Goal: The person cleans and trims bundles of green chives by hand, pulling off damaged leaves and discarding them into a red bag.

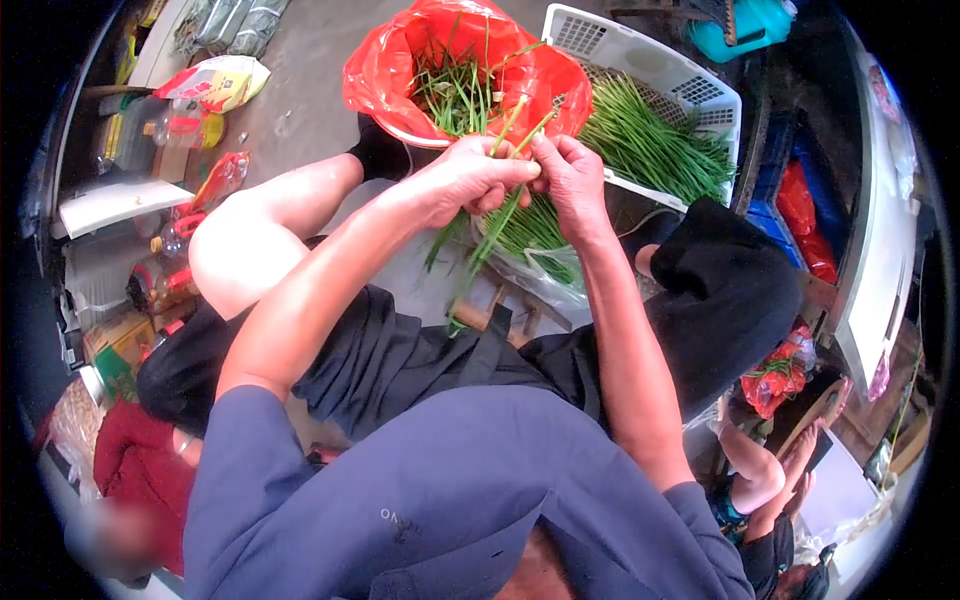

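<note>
My left hand [470, 182] is closed around a few long green chives [481, 252], whose leafy ends hang down towards my lap. With thumb and fingertips pinched together, my right hand [570, 178] grips the upper part of the same stalks, touching the left. Just beyond both hands stands a bucket lined with a red plastic bag [378, 78], with loose green trimmings [455, 95] inside. A white plastic crate [722, 95] to the right holds a thick pile of chives [645, 135]. Below my hands, more chives [530, 228] lie in a clear plastic bag [560, 285].
Bottles [190, 130] and packets [215, 82] line the left side. A teal container [745, 30] stands at the far right, above a blue crate [770, 215]. One person in a red top [145, 470] is at lower left; another person's leg [750, 465] shows at lower right.
</note>
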A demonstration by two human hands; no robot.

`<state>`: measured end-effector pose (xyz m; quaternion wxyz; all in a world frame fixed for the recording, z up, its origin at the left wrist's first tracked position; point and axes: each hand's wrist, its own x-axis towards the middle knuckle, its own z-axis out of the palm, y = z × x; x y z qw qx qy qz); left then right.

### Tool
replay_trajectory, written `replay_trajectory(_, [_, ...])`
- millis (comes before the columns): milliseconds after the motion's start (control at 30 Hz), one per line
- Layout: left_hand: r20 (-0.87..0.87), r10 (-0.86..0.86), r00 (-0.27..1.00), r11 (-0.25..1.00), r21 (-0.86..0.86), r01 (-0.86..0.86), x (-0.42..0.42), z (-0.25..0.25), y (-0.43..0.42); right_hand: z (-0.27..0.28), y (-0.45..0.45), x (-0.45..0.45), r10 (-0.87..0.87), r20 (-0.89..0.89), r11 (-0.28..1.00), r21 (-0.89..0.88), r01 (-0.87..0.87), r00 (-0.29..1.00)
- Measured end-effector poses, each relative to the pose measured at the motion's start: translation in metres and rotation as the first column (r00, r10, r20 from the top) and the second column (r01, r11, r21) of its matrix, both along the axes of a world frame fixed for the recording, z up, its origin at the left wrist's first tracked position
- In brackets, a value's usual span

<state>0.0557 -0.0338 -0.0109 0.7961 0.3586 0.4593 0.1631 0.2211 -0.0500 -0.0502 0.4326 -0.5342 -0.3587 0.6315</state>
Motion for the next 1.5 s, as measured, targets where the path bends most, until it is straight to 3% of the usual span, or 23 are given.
replay_trajectory(100, [-0.115,-0.021,0.993,0.992,0.124,0.035,0.003,0.002,0.001,0.0,-0.001,-0.008,-0.07,-0.052,0.997,-0.029,0.068,0.996])
replay_trajectory(200, [-0.082,-0.039,0.996,0.994,0.099,0.047,0.001,-0.002,0.002,-0.006,-0.002,-0.007,-0.067,0.104,0.997,0.031,0.064,0.992])
replay_trajectory(400, [-0.098,-0.041,0.994,0.999,0.004,0.042,-0.005,0.001,0.005,-0.016,0.007,0.006,-0.28,-0.034,0.954,-0.124,0.274,0.959])
replay_trajectory(667, [-0.073,0.014,0.997,1.0,0.008,-0.014,-0.006,-0.007,0.006,-0.011,0.001,-0.005,-0.202,-0.133,0.979,-0.071,0.194,0.97])
replay_trajectory(800, [-0.074,0.022,0.997,0.999,0.027,-0.02,-0.007,-0.003,0.007,-0.011,0.001,-0.01,-0.078,-0.036,0.992,0.096,0.081,0.996])
replay_trajectory(1033, [-0.079,0.037,0.996,0.999,0.028,-0.034,-0.008,-0.008,0.007,-0.019,0.001,-0.012,-0.121,0.227,0.99,0.097,0.102,0.966])
replay_trajectory(1333, [-0.074,0.048,0.996,0.999,-0.009,-0.049,-0.013,-0.003,0.009,-0.024,0.012,-0.001,-0.267,0.061,0.963,0.051,0.264,0.962])
replay_trajectory(1500, [0.087,0.118,0.989,0.993,-0.008,-0.118,-0.021,0.013,0.015,-0.023,0.023,0.004,-0.346,0.006,0.938,0.0,0.346,0.938])
